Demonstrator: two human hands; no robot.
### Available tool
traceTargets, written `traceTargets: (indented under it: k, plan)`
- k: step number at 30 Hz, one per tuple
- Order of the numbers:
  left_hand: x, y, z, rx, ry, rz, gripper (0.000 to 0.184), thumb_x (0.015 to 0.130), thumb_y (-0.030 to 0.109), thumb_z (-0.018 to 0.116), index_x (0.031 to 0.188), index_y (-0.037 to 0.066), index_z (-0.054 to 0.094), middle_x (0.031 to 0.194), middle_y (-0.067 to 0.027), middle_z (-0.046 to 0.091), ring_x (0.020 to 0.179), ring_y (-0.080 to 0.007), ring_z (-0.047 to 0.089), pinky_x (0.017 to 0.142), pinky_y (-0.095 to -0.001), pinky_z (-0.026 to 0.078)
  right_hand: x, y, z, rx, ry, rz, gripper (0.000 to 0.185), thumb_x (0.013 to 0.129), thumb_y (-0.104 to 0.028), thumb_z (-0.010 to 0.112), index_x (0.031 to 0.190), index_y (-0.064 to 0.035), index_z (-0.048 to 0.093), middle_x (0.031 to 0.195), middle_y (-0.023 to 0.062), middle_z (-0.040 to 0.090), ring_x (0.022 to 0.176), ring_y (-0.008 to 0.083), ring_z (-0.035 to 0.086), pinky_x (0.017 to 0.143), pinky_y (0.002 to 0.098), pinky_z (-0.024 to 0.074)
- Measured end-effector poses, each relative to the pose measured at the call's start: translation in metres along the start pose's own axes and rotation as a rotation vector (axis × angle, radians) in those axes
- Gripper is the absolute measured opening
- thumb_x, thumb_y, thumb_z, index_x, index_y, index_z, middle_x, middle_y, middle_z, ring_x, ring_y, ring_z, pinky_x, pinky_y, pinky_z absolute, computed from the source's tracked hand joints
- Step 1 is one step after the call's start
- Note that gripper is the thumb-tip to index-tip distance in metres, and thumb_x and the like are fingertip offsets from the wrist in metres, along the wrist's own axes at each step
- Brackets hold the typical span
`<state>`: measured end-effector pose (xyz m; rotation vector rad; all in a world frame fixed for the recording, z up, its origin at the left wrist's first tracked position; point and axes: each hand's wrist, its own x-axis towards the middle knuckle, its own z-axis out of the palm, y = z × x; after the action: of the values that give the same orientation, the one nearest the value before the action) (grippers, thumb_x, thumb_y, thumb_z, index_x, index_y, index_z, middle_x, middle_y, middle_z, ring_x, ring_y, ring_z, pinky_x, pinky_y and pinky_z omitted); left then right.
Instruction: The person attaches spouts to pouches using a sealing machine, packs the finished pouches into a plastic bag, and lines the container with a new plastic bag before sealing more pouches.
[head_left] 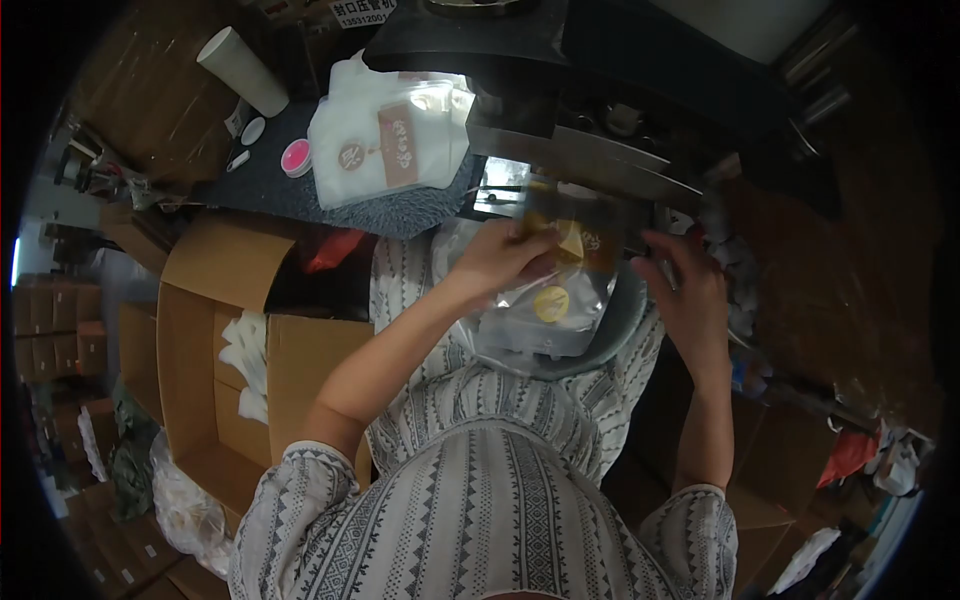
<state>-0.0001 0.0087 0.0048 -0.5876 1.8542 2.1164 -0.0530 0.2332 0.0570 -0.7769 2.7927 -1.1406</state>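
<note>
Gripping a clear, gold-printed plastic pouch (582, 290), the left hand (502, 260) is near the right hand (694, 292), whose fingers are open

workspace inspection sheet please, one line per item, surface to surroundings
surface: dark worktop, fluffy grey cloth at its edge
job's things: clear printed bag above a basin; stacked printed pouches on the cloth
clutter: pink round container, white tube
grippers: bare hands; left hand on the bag, right hand open beside it
cables: nothing seen; dark areas hard to judge
surroundings: dark machine ahead, open carton on the left with white pieces inside
</note>
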Motion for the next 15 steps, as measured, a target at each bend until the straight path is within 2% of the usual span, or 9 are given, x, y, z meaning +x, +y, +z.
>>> traceTargets:
  k: [1,5,7,9,10,12,13,14,15]
  plan:
    - [0.000,0.003,0.002,-0.041,-0.023,-0.001,0.029,0.092,0.023,0.060,0.092,-0.006,0.063,0.077,-0.0074,0.065,0.067,-0.0095,0.063,0.060,-0.0212,0.051,-0.001,0.005,-0.004,-0.061,-0.019,0.129,0.035,0.081,-0.018,0.069,0.113,-0.0064,0.058,0.100,0.0146,0.063,0.088,0.0309,0.063,0.075,0.0365,0.0510]
    - [-0.002,-0.008,-0.002,-0.163,-0.009,0.031,0.028,0.093,0.021,0.058,0.097,-0.006,0.061,0.078,-0.0060,0.065,0.064,-0.0098,0.063,0.056,-0.0216,0.051,0.016,0.061,0.006,-0.405,0.202,0.014,0.030,0.083,-0.017,0.065,0.111,-0.0055,0.060,0.099,0.0153,0.064,0.088,0.0338,0.063,0.076,0.0386,0.0503]
    - [0.003,-0.005,-0.034,0.217,0.291,0.347,0.035,0.091,0.025,0.060,0.110,-0.004,0.057,0.097,-0.0117,0.064,0.086,-0.0201,0.065,0.072,-0.0307,0.052,0.023,0.082,0.014,-0.309,0.161,0.016,0.023,0.083,-0.012,0.062,0.105,-0.0048,0.062,0.099,0.0158,0.063,0.087,0.0367,0.062,0.076,0.0405,0.0495]
    - [0.014,-0.001,-0.091,1.048,0.936,0.886,0.049,0.087,0.031,0.063,0.123,-0.001,0.050,0.120,-0.0180,0.055,0.112,-0.0311,0.053,0.092,-0.0407,0.043,0.020,0.079,0.009,-0.272,0.164,0.040,0.022,0.083,-0.014,0.062,0.103,-0.0028,0.062,0.096,0.0168,0.064,0.084,0.0340,0.062,0.073,0.0391,0.0493]
    - [0.008,-0.014,-0.102,1.049,0.935,0.882,0.049,0.087,0.031,0.063,0.123,-0.001,0.050,0.120,-0.0180,0.055,0.112,-0.0311,0.053,0.092,-0.0407,0.043,0.017,0.075,0.005,-0.237,0.170,0.066,0.023,0.083,-0.016,0.063,0.100,-0.0008,0.061,0.092,0.0177,0.064,0.080,0.0313,0.063,0.070,0.0377,0.0491]
    - [-0.008,-0.037,-0.110,1.530,0.715,0.718,0.063,0.083,0.034,0.066,0.131,0.001,0.042,0.134,-0.0238,0.040,0.126,-0.0372,0.036,0.101,-0.0425,0.033,0.009,0.060,-0.006,-0.213,0.192,0.082,0.022,0.083,-0.014,0.063,0.100,-0.0011,0.062,0.091,0.0167,0.064,0.080,0.0294,0.064,0.070,0.0357,0.0493]
    - [-0.021,-0.039,-0.101,1.500,0.709,0.827,0.045,0.084,0.026,0.065,0.119,0.002,0.053,0.121,-0.0192,0.053,0.115,-0.0335,0.048,0.092,-0.0398,0.038,0.006,0.051,-0.009,-0.188,0.212,0.104,0.021,0.083,-0.012,0.064,0.101,-0.0015,0.062,0.089,0.0156,0.064,0.080,0.0275,0.065,0.071,0.0338,0.0496]
    - [-0.032,-0.036,-0.101,1.504,0.707,0.825,0.045,0.084,0.026,0.065,0.119,0.002,0.053,0.121,-0.0192,0.053,0.115,-0.0335,0.048,0.092,-0.0398,0.038,0.005,0.043,-0.012,-0.185,0.210,0.107,0.021,0.083,-0.012,0.064,0.101,-0.0015,0.062,0.089,0.0156,0.064,0.080,0.0275,0.065,0.071,0.0338,0.0496]
    - [-0.044,-0.034,-0.103,1.393,0.704,0.662,0.033,0.084,0.022,0.064,0.110,0.004,0.058,0.110,-0.0159,0.058,0.106,-0.0320,0.053,0.087,-0.0387,0.040,0.002,0.034,-0.014,0.013,0.140,0.129,0.019,0.081,-0.006,0.064,0.099,-0.0023,0.062,0.091,0.0150,0.063,0.081,0.0285,0.064,0.071,0.0324,0.0500]
